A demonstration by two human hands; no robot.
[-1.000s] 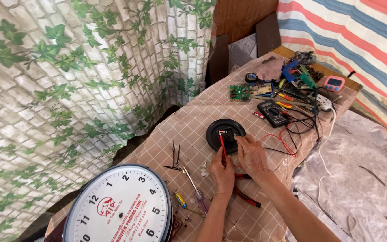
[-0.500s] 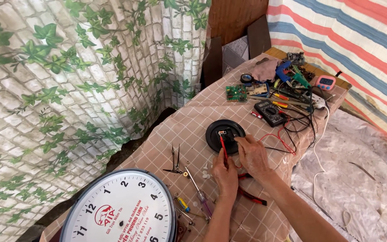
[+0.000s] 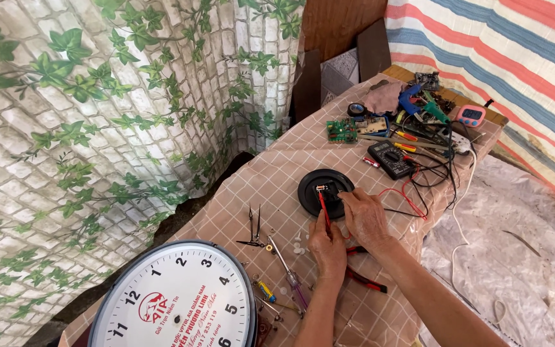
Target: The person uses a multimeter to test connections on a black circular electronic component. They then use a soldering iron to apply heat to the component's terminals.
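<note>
At the left the worktop [image 3: 277,173] drops off beside a leaf-printed curtain [image 3: 97,128], and a round white clock face [image 3: 178,299], cut off by the bottom edge, fills the near corner. Bare checked cloth lies open between it and the black round disc [image 3: 326,191]; loose clock hands [image 3: 254,231] and a screwdriver [image 3: 288,273] lie there. The left hand [image 3: 329,247] has its fingers clenched on a red probe [image 3: 323,207] whose tip touches the small part at the disc's middle. The right hand [image 3: 366,217] rests on the disc's right rim, fingers curled; what they pinch is hidden. Red-handled pliers [image 3: 364,277] lie half covered under the wrists. Farther right a multimeter [image 3: 390,159] and tangled wires crowd the far edge.
</note>
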